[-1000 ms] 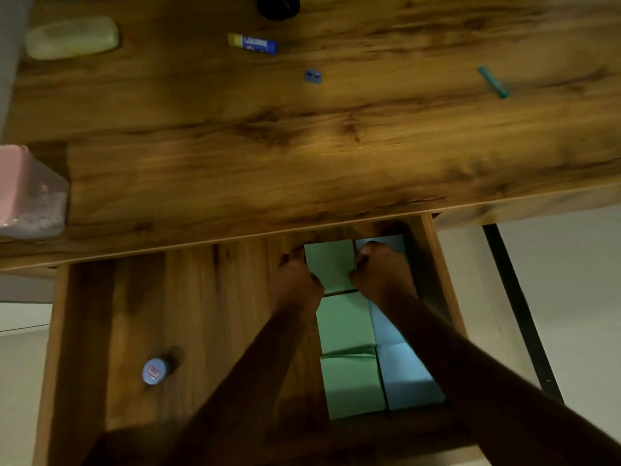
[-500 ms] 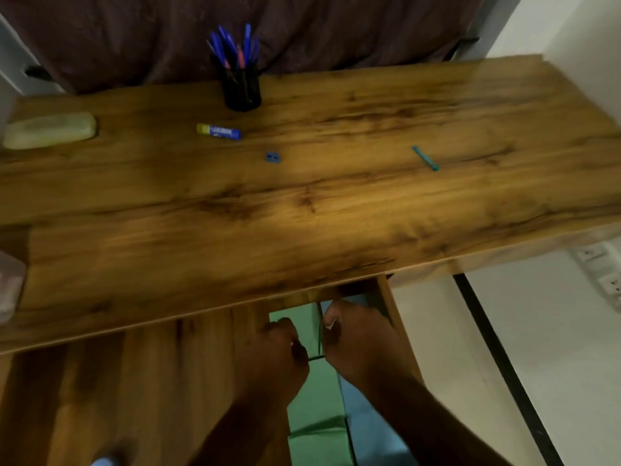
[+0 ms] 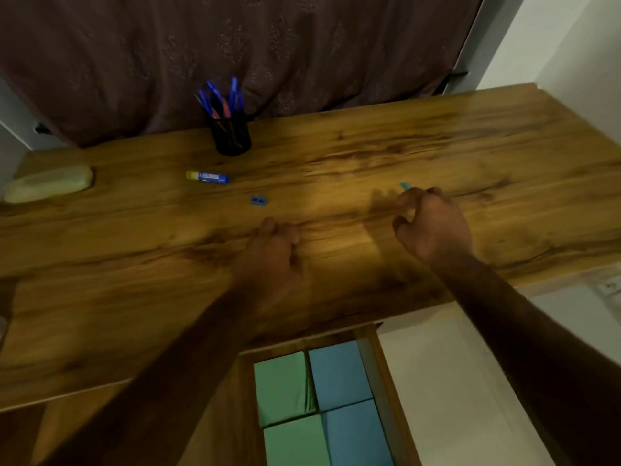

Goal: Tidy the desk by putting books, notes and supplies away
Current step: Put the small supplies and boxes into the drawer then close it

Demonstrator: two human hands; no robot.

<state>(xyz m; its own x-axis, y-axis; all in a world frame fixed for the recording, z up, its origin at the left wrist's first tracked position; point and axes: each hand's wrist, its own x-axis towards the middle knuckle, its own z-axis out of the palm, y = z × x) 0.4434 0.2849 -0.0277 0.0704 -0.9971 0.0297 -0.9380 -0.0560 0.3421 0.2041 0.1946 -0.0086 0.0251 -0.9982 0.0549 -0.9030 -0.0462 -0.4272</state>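
Curling over the teal stick (image 3: 405, 186) poking toward the tabletop's (image 3: 134, 264) far edge, our nearer right hand (image 3: 433, 223) may grip it; we cannot tell. Our left hand (image 3: 274, 252) lies loose, empty.

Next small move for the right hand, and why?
Probably pinch the teal stick with the right hand and lift it: the fingertips curl right at its near end, though a grip isn't clear yet, and the drawer below stands open to receive it.

The table (image 3: 336, 156) is glossy wood-grain; the curtain (image 3: 302, 45) matt patterned cloth; the pen holder (image 3: 233, 137) looks like black mesh.
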